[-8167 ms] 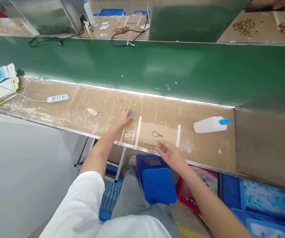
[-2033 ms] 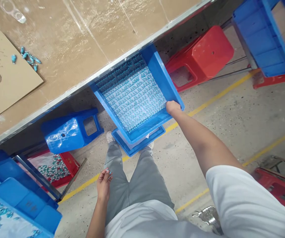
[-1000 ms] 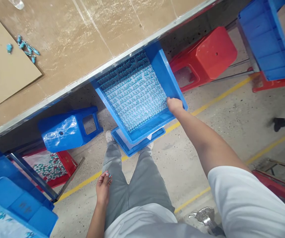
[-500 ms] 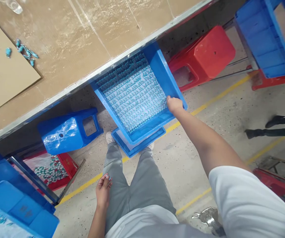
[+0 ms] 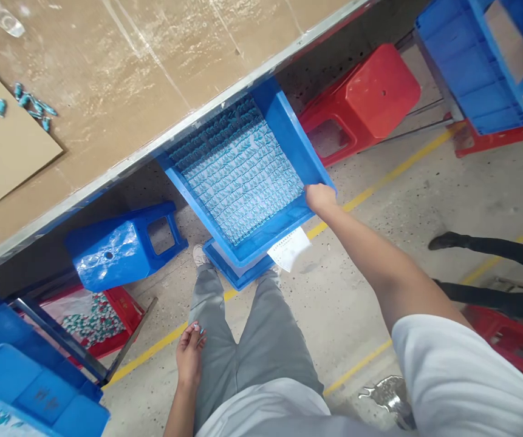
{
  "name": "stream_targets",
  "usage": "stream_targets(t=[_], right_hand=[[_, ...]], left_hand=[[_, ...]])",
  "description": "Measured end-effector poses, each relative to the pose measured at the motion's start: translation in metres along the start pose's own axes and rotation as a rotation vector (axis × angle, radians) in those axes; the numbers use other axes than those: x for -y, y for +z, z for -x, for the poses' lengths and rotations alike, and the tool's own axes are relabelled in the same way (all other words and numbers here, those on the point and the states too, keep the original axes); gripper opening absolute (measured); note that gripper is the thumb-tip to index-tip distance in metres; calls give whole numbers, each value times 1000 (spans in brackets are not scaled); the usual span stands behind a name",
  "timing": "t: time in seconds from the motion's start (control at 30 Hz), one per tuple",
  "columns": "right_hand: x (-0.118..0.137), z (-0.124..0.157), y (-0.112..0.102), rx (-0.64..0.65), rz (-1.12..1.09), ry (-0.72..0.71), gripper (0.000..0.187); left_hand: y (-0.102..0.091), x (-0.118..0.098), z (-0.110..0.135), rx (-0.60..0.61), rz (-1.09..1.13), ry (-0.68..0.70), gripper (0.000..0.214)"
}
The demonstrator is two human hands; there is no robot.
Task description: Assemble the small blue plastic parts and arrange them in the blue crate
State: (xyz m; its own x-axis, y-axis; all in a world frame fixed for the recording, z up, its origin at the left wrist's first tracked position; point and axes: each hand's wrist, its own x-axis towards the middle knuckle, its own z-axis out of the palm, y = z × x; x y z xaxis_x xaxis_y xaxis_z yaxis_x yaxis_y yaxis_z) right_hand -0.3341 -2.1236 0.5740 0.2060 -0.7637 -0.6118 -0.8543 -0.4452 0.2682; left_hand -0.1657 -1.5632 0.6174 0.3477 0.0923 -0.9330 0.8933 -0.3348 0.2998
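My right hand (image 5: 321,199) is closed over the rim of a blue plastic crate (image 5: 291,136) at its near right corner. The crate lies partly under the table edge. Rows of small teal pieces (image 5: 243,179) cover a white sheet on its floor. My left hand (image 5: 189,352) hangs low beside my left thigh, its fingers pinched on a small teal and white piece (image 5: 201,331) too tiny to name. A printed white paper (image 5: 290,250) sticks out below the crate's near side. Under it is a second blue crate (image 5: 238,282), near my feet.
A brown table (image 5: 119,91) runs across the top, with a board (image 5: 10,139) and loose teal pieces. A blue stool (image 5: 115,249) and red stool (image 5: 365,103) flank the crate. Blue crates stand at both sides. Another person's legs (image 5: 498,246) show at right.
The white paper has come into view below the crate. The other person's legs have moved at the right. My right hand still grips the crate, and my left hand has hardly moved.
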Motion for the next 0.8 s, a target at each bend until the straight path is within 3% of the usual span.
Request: stream_targets(t=[0.8], right_hand=[[5, -23, 9, 60, -7, 104, 34]], left_hand=[[2, 0, 1, -5, -22, -19, 54]])
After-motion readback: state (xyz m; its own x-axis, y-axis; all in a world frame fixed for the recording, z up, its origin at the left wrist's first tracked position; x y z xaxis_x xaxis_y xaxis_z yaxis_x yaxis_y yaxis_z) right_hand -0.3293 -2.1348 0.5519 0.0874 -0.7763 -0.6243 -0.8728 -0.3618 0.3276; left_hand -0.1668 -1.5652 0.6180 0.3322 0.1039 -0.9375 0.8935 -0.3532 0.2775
